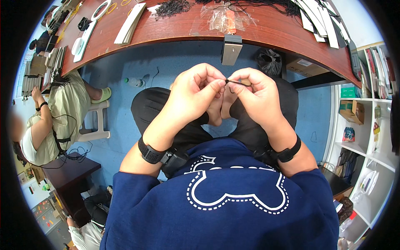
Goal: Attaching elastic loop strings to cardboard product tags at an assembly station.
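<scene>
Because the cord (237, 82) is thin and dark, treat it as a light, flexible item: it should weigh next to nothing, bend readily and withstand a firm pinch without damage. Its narrow section may roll or slip, so grip it with the pads rather than the palm. Take hold between thumb and forefinger, one hand to each side of the middle, leaving the free end clear.

Position: the cord is held in the air above the lap, apart from the desk (175, 30). The left hand (196, 88) and the right hand (258, 91) meet at it. The fingers of both hands are closed in a pinch on the cord, tips nearly touching. Detail at the pinch is too fine to resolve.

Count, in hand: one cord visible; whether a second piece lies within the pinch is not discernible.

Count, on the desk: two dark masses of strands, one pile (171, 8) and one bundle (275, 5), too tangled to number; two groups of white strips, one stack (130, 25) at left and one fan (318, 21) at right; one clear bag (216, 21); one block (231, 53) at the near edge.

Count, below desk level: one black bag (269, 61), one carton (303, 66), one bottle (134, 82).
</scene>
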A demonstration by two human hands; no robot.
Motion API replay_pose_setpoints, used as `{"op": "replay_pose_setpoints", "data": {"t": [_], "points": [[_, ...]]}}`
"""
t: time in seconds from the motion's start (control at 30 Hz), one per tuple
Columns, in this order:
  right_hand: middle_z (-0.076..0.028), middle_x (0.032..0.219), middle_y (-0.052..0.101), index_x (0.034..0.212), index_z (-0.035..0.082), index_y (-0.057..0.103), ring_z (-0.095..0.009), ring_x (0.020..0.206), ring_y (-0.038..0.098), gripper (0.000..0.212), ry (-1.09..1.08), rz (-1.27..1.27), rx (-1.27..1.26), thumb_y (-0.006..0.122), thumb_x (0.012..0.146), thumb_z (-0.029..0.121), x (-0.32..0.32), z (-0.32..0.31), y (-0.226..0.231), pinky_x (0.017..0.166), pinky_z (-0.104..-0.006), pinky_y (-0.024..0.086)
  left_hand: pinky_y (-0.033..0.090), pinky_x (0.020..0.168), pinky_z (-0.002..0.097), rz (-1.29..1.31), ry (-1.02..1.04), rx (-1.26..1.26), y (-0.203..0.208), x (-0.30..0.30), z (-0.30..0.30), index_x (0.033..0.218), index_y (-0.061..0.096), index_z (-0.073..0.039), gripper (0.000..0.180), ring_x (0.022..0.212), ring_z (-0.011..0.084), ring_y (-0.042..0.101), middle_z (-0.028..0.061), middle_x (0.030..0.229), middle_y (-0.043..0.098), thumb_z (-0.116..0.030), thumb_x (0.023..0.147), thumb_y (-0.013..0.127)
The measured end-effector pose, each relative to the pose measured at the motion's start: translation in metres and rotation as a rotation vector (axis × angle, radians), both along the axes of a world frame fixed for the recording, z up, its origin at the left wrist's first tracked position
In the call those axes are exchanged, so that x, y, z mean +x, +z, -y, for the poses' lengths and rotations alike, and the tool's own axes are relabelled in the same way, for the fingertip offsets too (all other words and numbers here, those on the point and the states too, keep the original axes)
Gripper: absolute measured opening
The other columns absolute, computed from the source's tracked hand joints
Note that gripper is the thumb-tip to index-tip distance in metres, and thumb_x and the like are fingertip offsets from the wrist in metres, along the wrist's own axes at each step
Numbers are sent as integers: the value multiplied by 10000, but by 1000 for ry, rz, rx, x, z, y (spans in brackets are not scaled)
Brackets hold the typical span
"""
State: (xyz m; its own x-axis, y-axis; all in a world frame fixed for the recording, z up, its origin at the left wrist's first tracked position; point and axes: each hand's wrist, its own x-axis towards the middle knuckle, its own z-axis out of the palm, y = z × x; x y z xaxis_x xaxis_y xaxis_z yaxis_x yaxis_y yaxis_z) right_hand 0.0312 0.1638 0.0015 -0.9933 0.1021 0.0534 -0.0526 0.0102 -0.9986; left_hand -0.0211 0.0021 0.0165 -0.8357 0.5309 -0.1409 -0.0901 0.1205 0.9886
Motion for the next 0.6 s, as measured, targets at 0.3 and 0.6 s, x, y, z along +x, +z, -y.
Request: {"op": "replay_pose_setpoints", "data": {"t": [0.3, 0.6], "points": [[-30, 822, 627, 881, -10, 603, -49, 722, 581, 61, 14, -16, -179, 609, 822, 2, 3, 6, 7, 618, -167, 470, 456, 633, 205, 123, 74, 259, -10, 0, -3, 889, 520, -31, 37, 695, 76, 559, 32, 757, 590, -62, 900, 502], [-48, 848, 623, 864, -17, 615, -65, 760, 594, 49, -5, -58, -97, 601, 817, -15, 3, 4, 8, 632, -180, 490, 485, 653, 241, 319, 58, 451, -13, 0, -1, 890, 513, -78, 14, 790, 124, 587, 51, 930, 572, -88, 899, 508]]}}
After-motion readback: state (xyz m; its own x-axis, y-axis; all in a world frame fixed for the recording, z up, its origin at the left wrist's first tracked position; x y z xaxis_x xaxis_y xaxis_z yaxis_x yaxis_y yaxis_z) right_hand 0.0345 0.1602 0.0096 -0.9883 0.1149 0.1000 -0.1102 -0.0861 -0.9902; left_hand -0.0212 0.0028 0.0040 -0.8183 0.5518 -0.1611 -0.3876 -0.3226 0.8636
